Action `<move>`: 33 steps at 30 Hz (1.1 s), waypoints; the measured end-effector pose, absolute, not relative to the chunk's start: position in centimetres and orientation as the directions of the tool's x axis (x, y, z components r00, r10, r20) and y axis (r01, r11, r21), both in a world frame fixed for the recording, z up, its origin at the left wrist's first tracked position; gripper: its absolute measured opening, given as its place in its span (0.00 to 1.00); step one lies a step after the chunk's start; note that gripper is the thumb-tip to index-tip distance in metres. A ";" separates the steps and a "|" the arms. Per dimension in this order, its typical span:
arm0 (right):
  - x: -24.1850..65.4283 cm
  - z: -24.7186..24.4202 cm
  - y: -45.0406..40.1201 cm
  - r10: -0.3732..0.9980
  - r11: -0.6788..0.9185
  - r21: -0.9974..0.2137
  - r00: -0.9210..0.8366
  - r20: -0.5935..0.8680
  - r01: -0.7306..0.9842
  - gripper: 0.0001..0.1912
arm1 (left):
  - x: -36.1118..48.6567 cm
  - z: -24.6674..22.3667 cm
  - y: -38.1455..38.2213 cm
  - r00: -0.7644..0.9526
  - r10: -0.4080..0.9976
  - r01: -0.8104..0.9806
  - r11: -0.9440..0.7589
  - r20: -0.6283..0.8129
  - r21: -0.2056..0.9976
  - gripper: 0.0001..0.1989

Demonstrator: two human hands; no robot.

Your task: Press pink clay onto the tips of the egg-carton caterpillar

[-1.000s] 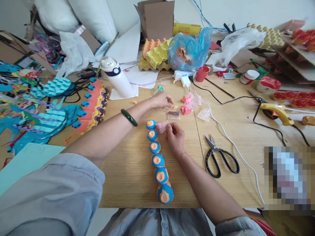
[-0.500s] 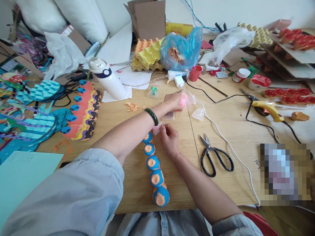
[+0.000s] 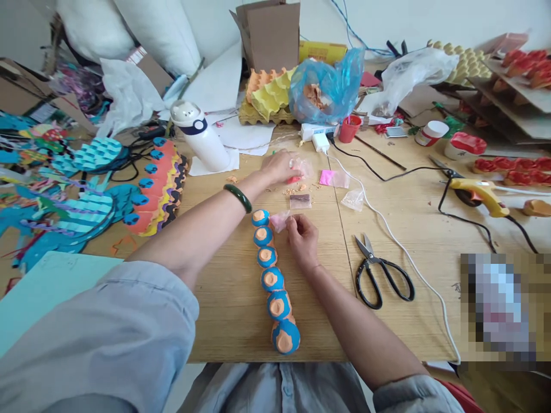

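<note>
My left hand point(image 3: 279, 166), with a dark green bangle on its wrist, reaches over the table. Its fingers are closed on a small clear bag point(image 3: 302, 167) with something red inside. My right hand point(image 3: 305, 238) is closer to me and pinches a small pale pink plastic bag point(image 3: 279, 221). Beside that bag stands an egg-carton strip point(image 3: 272, 279), its row of cups painted blue around bare orange tips. Between my hands lies a packet of dark material point(image 3: 300, 201). A bright pink packet point(image 3: 334, 178) rests to the right of my left hand.
Black-handled scissors point(image 3: 372, 269) lie open on the right, near a white cable point(image 3: 400, 255). A yellow glue gun point(image 3: 477, 192) is farther right. At the left are a white bottle point(image 3: 200, 137) and a painted carton piece point(image 3: 161, 186). Egg cartons point(image 3: 271, 94) sit at the back.
My left hand has moved left with the red-filled bag, uncovering the pink packet and the dark packet. My right hand keeps its pinch on the pale pink bag. The view has shifted slightly.
</note>
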State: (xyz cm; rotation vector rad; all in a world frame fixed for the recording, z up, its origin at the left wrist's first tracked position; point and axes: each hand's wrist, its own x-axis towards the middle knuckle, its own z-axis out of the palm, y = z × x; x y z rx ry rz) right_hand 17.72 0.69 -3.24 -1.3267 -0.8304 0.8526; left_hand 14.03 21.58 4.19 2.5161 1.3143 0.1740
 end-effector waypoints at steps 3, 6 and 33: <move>17.9 -3.5 0.8 0.873 0.073 -0.993 0.488 0.018 -0.093 0.16 | 12.9 4.1 22.0 0.525 0.850 0.743 -0.478 0.033 0.468 0.27; 18.0 -3.5 0.9 0.859 0.080 -0.989 0.511 0.006 -0.122 0.17 | 11.9 4.1 21.8 0.497 0.868 0.724 -0.425 0.018 0.543 0.25; 18.7 -2.9 0.9 0.884 0.176 -0.888 0.465 -0.047 -0.424 0.19 | 3.8 3.6 9.7 0.589 0.808 0.423 -0.283 -0.024 0.861 0.27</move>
